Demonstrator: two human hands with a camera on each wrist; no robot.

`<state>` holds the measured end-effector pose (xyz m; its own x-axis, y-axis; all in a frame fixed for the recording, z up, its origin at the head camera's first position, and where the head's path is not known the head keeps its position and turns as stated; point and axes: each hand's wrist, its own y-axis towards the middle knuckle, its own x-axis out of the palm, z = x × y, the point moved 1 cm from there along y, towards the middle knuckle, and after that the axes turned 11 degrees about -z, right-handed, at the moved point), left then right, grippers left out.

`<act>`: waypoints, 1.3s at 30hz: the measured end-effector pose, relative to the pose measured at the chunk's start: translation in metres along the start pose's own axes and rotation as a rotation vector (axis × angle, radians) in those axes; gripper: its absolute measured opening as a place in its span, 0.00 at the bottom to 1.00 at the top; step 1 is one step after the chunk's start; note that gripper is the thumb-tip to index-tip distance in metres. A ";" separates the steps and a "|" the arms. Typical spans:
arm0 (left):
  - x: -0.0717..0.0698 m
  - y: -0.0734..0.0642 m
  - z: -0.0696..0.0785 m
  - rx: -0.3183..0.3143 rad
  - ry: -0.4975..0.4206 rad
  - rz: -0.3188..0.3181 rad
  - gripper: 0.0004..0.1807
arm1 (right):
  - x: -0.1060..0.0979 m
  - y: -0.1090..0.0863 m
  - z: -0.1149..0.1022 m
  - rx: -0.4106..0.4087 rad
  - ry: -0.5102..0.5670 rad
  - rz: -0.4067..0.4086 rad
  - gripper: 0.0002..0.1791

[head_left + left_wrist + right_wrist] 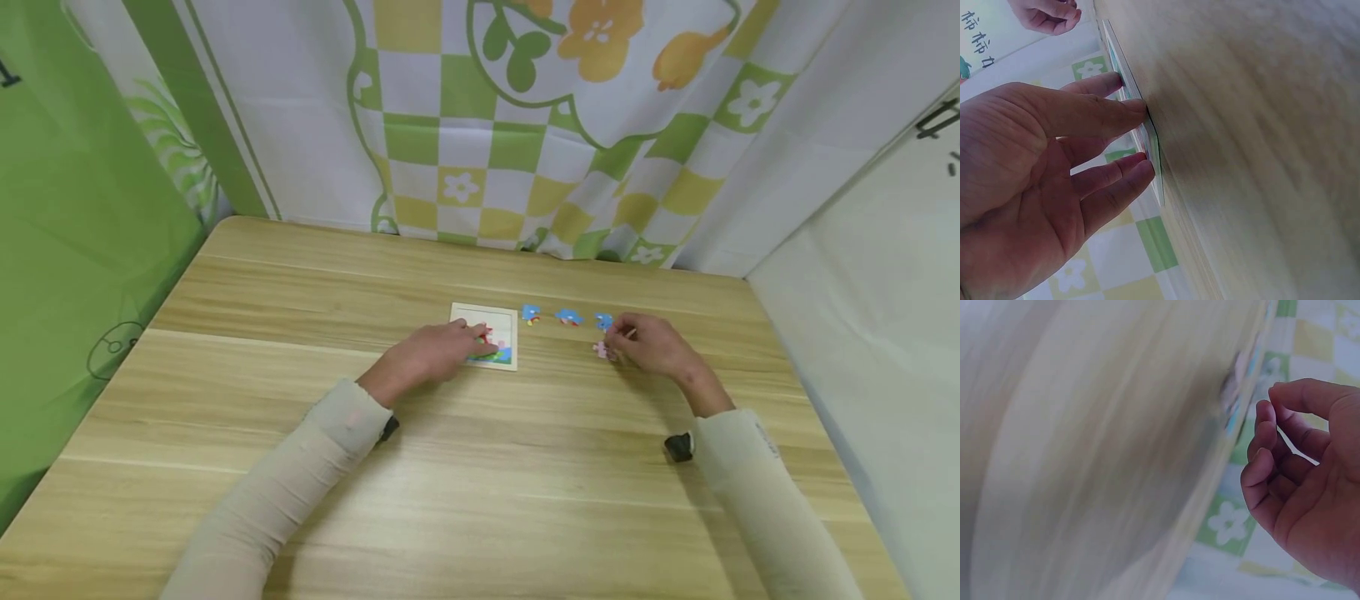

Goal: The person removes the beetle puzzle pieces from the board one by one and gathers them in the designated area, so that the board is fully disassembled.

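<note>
My left hand lies over a small square puzzle board with a pale wooden frame. Its thumb and fairly straight fingers touch the board, which the left wrist view catches almost edge-on; part of the picture is covered. To the right, my right hand is beside a pink puzzle piece. In the right wrist view that hand hovers off the tabletop, fingers loosely curled, thumb and index tips close together with nothing visible between them. A blue piece lies just beyond its fingertips.
Two more blue puzzle pieces, one by the frame and another farther right, lie in a row on the wooden table. Behind the table's far edge hangs a checked, flowered curtain. Black wrist straps show below the sleeves.
</note>
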<state>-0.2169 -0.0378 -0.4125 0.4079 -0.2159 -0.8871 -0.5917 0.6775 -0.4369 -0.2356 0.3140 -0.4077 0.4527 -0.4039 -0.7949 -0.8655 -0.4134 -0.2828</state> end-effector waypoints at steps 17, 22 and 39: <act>0.006 0.000 0.004 0.015 0.010 0.125 0.28 | 0.024 0.022 -0.060 -0.252 0.021 0.005 0.06; 0.005 0.001 0.004 0.032 0.022 0.157 0.26 | 0.032 0.033 -0.074 -0.257 0.021 -0.029 0.05; 0.005 -0.003 0.004 0.016 -0.120 0.165 0.27 | 0.055 0.075 -0.109 -0.261 -0.040 -0.157 0.13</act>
<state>-0.2100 -0.0381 -0.4153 0.3872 -0.0160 -0.9219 -0.6464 0.7083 -0.2837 -0.2524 0.1718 -0.4140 0.5631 -0.2883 -0.7745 -0.6989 -0.6662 -0.2601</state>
